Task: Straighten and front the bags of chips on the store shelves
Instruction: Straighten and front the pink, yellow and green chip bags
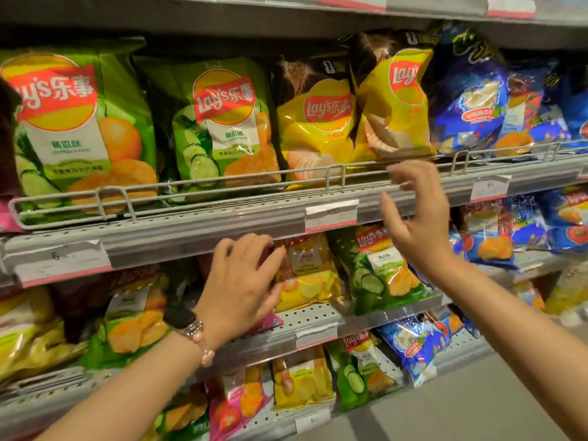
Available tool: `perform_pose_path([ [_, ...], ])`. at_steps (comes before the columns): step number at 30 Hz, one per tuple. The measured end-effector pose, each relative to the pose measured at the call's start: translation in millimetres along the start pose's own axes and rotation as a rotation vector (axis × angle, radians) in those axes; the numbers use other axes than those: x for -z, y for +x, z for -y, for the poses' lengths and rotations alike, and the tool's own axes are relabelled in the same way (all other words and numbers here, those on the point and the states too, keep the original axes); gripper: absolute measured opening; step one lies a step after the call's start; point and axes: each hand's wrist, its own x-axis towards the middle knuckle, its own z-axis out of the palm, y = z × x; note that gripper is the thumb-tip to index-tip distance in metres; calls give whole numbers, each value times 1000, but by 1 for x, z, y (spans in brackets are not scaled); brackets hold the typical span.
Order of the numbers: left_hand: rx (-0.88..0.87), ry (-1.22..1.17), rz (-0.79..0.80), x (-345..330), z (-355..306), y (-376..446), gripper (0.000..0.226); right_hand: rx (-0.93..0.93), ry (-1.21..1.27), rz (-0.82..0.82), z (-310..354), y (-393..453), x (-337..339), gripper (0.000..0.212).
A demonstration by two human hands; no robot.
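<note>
The left hand (245, 281) is spread, fingers straight, and laid against a small yellow Lay's bag (305, 275) on the middle shelf; nothing is gripped. The right hand (413, 214) is held wide and empty before the wire rail (222, 183) of the upper shelf, just below a tilted yellow Lay's bag (394, 103); if that leaning bag is knocked, it could be tipped over the rail; the small bag could be pushed back rather than fronted.
</note>
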Motion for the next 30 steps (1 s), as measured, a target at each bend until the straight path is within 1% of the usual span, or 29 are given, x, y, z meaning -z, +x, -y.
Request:
perform_pose_path([
  [1, 22, -13, 34, -7, -4, -7, 63, 8, 16, 56, 2, -14, -2, 19],
  [3, 114, -5, 167, -23, -13, -20, 78, 20, 25, 211, 0, -43, -8, 20],
  [5, 273, 33, 392, -37, -20, -29, 107, -33, -30, 390, -9, -69, -14, 24],
  [6, 346, 74, 538, -42, -23, -32, 122, -114, -98, 474, -15, -80, -17, 27],
  [7, 393, 104, 646, -51, -24, -37, 132, -218, -188, 551, -24, -90, -21, 35],
  [8, 427, 104, 708, -61, -24, -44, 136, -330, -284, 622, -33, -97, -24, 48],
  [10, 443, 132, 755, -75, -25, -53, 140, -542, -436, 713, -49, -104, -29, 79],
  [11, 439, 160, 754, -78, -26, -54, 141, -621, -481, 732, -55, -106, -32, 91],
  [13, 434, 208, 730, -83, -26, -56, 142, -755, -508, 742, -65, -109, -36, 108],
  [15, 435, 230, 716, -86, -26, -56, 143, -862, -484, 733, -73, -109, -41, 119],
  [19, 435, 219, 736, -87, -27, -56, 143, -950, -438, 729, -81, -108, -45, 130],
  [21, 435, 221, 742, -86, -27, -56, 141, -956, -413, 718, -82, -107, -44, 129],
  [24, 433, 216, 740, -84, -28, -55, 140, -946, -332, 658, -80, -109, -42, 123],
  [28, 432, 206, 729, -83, -28, -55, 140, -905, -225, 499, -71, -118, -38, 109],
  [30, 424, 198, 734, -84, -27, -56, 139, -901, -164, 422, -66, -124, -37, 107],
])
